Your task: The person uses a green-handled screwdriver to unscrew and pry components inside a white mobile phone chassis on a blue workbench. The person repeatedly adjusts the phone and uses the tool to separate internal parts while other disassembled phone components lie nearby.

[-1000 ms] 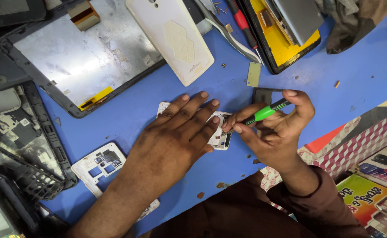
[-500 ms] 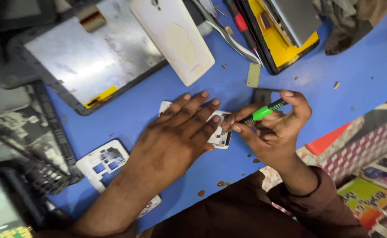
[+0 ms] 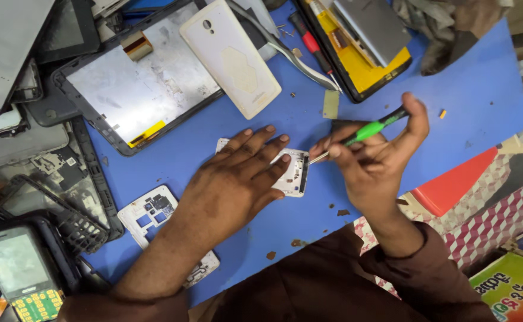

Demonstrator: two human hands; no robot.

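My left hand (image 3: 234, 185) flat, fingers spread, pins white phone frame (image 3: 294, 173) at centre of blue worktop (image 3: 482, 101) against slipping. Right hand (image 3: 371, 164) pinches green screwdriver (image 3: 362, 132), tip at frame edge.

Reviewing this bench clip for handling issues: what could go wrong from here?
1. The screwdriver tip sits at the edge of the white phone frame; a slip could gouge it or jab the left hand pressing it flat.
2. Only the flat hand pins the frame on the blue table, so it may skid.
3. Loose screws lie among the clutter and could get lost.
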